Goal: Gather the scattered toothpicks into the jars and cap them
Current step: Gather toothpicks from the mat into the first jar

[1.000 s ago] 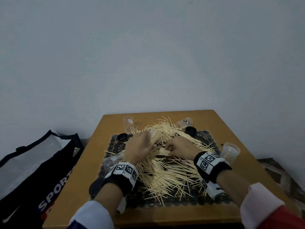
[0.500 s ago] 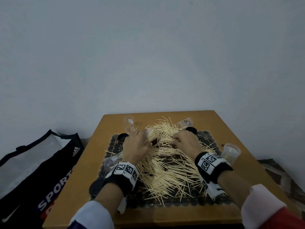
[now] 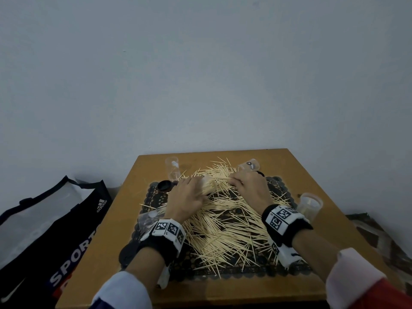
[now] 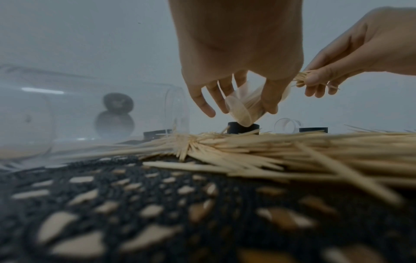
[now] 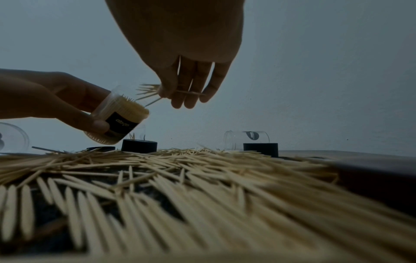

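My left hand (image 3: 191,192) grips a clear jar (image 5: 119,121) with a black label, tilted on its side and packed with toothpicks, just above the far part of the pile. Thumb and fingers of my right hand (image 3: 245,184) pinch a small bundle of toothpicks (image 5: 149,90), whose tips are at the jar's mouth. The same jar (image 4: 244,106) shows between my left fingers in the left wrist view. Loose toothpicks (image 3: 223,221) lie scattered over a black lace mat (image 3: 289,270).
An empty jar (image 3: 172,168) stands at the back left; another (image 3: 249,165) lies at the back right. A third jar (image 3: 310,206) stands at the right edge. Black caps (image 3: 164,185) (image 5: 139,146) (image 5: 260,148) sit near the pile. A sports bag (image 3: 55,230) is beside the wooden table (image 3: 100,241).
Both hands have moved to the far side of the pile. My right hand has brought a pinch of toothpicks up to the mouth of the jar held in my left.
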Motion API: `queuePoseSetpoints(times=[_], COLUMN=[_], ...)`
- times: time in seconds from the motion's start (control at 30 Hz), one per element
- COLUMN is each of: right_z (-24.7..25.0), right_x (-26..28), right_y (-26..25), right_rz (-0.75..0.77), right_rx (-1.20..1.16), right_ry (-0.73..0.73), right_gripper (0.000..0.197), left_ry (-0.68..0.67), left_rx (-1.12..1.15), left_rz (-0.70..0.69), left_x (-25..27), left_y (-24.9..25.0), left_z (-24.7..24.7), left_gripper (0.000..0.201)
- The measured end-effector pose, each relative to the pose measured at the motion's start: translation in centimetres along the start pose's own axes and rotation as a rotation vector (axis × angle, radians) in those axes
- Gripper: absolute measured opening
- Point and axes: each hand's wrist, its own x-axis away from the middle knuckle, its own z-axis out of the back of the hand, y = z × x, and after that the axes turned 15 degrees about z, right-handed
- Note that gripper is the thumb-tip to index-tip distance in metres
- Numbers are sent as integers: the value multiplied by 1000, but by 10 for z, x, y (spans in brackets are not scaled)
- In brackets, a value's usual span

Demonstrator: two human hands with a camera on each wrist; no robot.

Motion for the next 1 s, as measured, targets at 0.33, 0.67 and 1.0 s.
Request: queuePoseSetpoints(times=[0.33,0.67,1.0], right_z=[-4,-4,-7], right_x=[0,-1,-3], right_y=[3,0,-4], right_rz=[-3,127,111], right_rx=[-34,25,-52], right_ry=[-87,-129,-314], right_gripper=[20,18,70], left_ry=[-56,-106,-101], left_rx=[22,-15,15], left_rz=[-11,-129,-146], left_x=[0,-2,-5], left_y=[2,-1,-6], left_z=[-1,-5,-11], left_gripper=[63,67,66])
